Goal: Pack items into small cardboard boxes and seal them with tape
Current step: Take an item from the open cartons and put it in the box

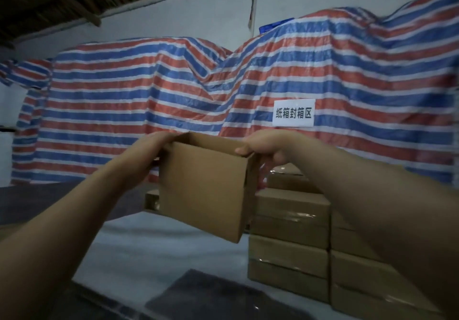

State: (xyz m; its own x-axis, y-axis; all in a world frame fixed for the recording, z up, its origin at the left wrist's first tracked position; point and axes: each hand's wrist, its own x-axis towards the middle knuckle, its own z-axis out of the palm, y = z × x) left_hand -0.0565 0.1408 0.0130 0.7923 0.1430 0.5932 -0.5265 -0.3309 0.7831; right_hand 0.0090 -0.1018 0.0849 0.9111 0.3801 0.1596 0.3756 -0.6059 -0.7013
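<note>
Both hands pinch the top rim of the small cardboard box (206, 188) held mid-frame above the counter (154, 250), the left hand (149, 150) at its left edge, the right hand (263, 149) at its right corner, equally near. Its mouth opens upward, long axis running left to right; taped boxes (290, 240) stack at lower right.

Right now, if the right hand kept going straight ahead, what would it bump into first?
Probably the striped tarp behind it. The right hand points forward, gripping the open box; nothing else seems between, though depth is unclear.
</note>
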